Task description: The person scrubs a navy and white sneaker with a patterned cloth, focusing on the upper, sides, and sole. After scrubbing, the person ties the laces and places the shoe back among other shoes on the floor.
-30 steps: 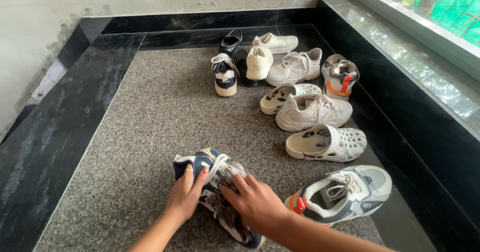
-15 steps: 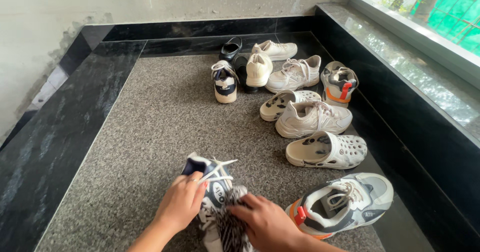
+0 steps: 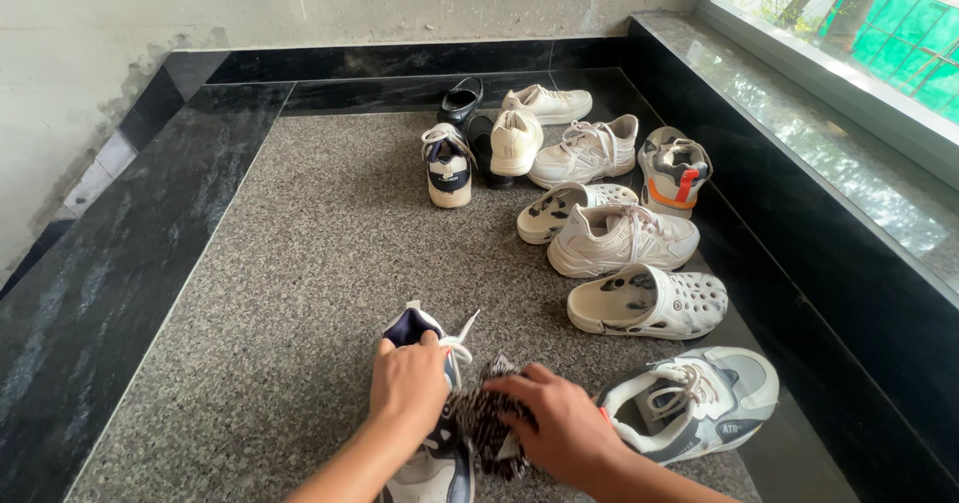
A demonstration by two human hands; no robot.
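Granite floor (image 3: pixel 300 263), shoes grouped beyond our sneaker (image 3: pixel 432 453). Left hand (image 3: pixel 408 383) grips its heel, fingers curled; right hand (image 3: pixel 559 428) pinches a striped cloth (image 3: pixel 484 418) against it. Wiping looks midway; other shoes untouched.

Under the left hand (image 3: pixel 408 383) sits a navy and white sneaker (image 3: pixel 428 403) with white laces. The right hand (image 3: pixel 559 425) presses a black-and-white zebra-striped cloth (image 3: pixel 486 418). Just right of that hand lies a grey and white sneaker (image 3: pixel 699 400) with an orange-red accent. Beyond the hands: a white clog (image 3: pixel 649 301) with dark blotches, cream sneakers (image 3: pixel 619 238), a black shoe (image 3: pixel 461 96). The floor (image 3: pixel 300 263) is speckled grey granite, bordered in black stone.
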